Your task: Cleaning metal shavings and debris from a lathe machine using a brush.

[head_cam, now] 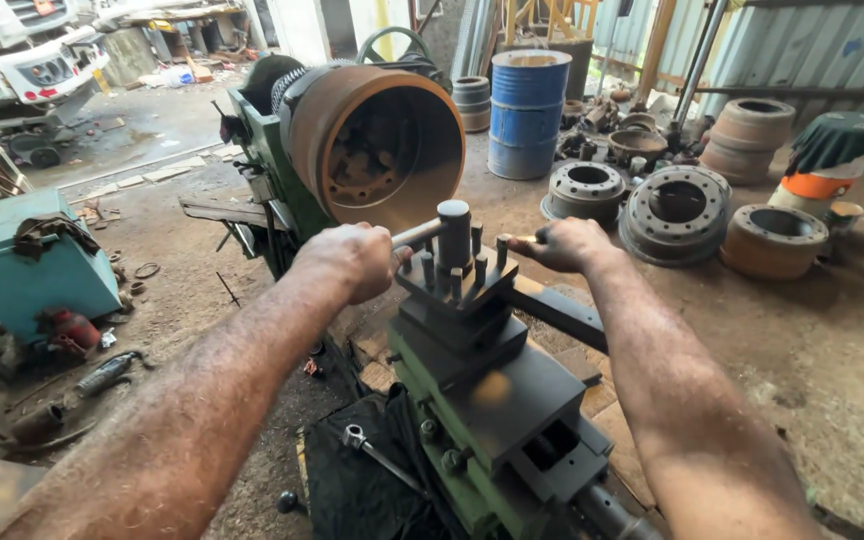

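Observation:
A large rusty brake drum (377, 140) is mounted on a green lathe (262, 170), its open side facing me. In front of it stands the dark tool post (457, 285) with several upright bolts, on a green and black slide (492, 400). My left hand (352, 258) is closed around the metal handle (420, 233) that sticks out of the post's top cylinder. My right hand (567, 243) grips a small tool at the post's right-hand bolts; most of that tool is hidden in the fist.
Several loose brake drums (677, 205) lie on the dirt floor at right, beside a blue barrel (527, 110). A teal box (27, 265) and scattered metal parts sit at left. A wrench (377, 455) rests on black cloth near the slide.

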